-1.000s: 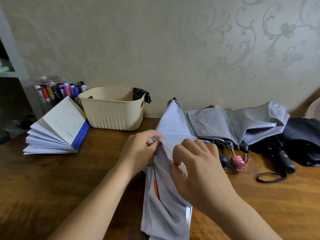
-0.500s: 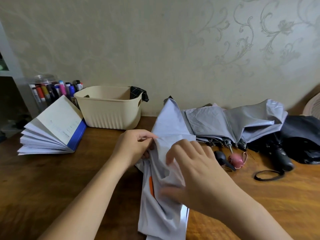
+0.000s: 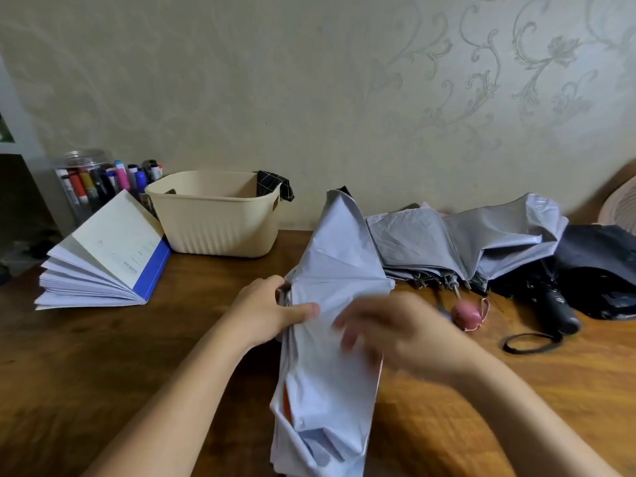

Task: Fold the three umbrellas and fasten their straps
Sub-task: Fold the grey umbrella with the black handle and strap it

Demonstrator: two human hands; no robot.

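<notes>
The pale umbrella (image 3: 330, 339) lies in the middle of the table (image 3: 103, 373), running from the near edge toward the back edge, its cloth loose and unrolled. The left hand (image 3: 272, 311) grips its left side about halfway along, thumb laid over the cloth and fingers curled round underneath. The right hand (image 3: 395, 328) is over the cloth on the other side. Its fingers look loosely spread, but blur hides whether they pinch anything.

The cloth looks thin, light and slippery, likely to slide and puff open again unless pinned. The ribs beneath are probably stiff but bendable, so each panel is best taken by its free edge, drawn flat and wrapped one way round the shaft, with one hand clamped around the bundle.

The grey umbrella (image 3: 447, 242) lies along the back edge and the black umbrella (image 3: 592, 270) toward the back right corner, both still loose.
</notes>
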